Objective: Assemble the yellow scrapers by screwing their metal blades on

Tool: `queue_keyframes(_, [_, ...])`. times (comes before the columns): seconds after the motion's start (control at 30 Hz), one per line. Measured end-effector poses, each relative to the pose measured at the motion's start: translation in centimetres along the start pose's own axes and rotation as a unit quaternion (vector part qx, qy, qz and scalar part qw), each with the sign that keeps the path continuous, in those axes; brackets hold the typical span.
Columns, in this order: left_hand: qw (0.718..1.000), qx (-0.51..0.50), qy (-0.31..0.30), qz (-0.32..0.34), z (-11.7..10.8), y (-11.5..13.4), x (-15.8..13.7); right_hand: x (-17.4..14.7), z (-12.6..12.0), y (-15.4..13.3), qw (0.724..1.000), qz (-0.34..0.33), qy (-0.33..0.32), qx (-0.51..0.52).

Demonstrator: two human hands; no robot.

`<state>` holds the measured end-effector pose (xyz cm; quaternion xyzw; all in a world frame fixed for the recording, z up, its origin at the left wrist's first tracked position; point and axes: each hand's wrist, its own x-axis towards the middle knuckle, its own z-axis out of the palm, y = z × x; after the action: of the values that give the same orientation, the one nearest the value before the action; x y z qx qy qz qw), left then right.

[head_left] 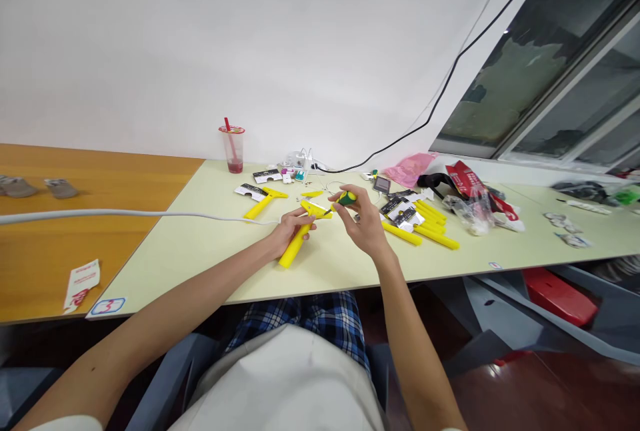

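Observation:
My left hand [288, 232] is closed around a yellow T-shaped scraper [293, 253], its handle slanting down toward the table's front edge. In my right hand [366, 223] is a screwdriver [347, 199] with a green and yellow handle. The screwdriver's shaft points down and left at the scraper's head; I cannot tell whether the tip sits in a screw. Just behind the hands lies a loose yellow piece [312, 194]. Another yellow scraper [266, 202] rests to the left beside a black and white card [251, 191].
Several yellow handles [436, 236] and printed cards [401, 212] are piled at right, near a pink bag [411, 169] and a red package [465, 179]. A cup with a straw [235, 151] stands by the wall. A white cable [125, 213] crosses from the left.

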<state>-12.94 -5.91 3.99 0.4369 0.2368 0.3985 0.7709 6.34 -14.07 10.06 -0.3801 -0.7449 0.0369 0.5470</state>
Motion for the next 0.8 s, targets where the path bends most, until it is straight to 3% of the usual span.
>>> queue_keyframes(0.2, [0.999, 0.011, -0.030, -0.024, 0.2, -0.2, -0.1, 0.0, -2.8, -1.7, 0.995, 0.029, -0.069, -0.070])
queue_keyframes(0.37, [0.999, 0.015, -0.013, -0.040, 1.0, 0.1, -0.6, 0.0, -3.9, -3.1, 0.984, 0.064, -0.115, -0.117])
queue_keyframes(0.67, [0.996, -0.040, 0.067, 0.032, 4.4, 1.1, -4.0, 0.1, -4.5, -5.3, 0.992, 0.060, -0.057, -0.091])
queue_keyframes(0.8, [0.992, -0.034, 0.098, 0.065, 4.6, 1.1, -4.4, 0.1, -4.3, -5.5, 0.993, 0.056, -0.075, -0.076])
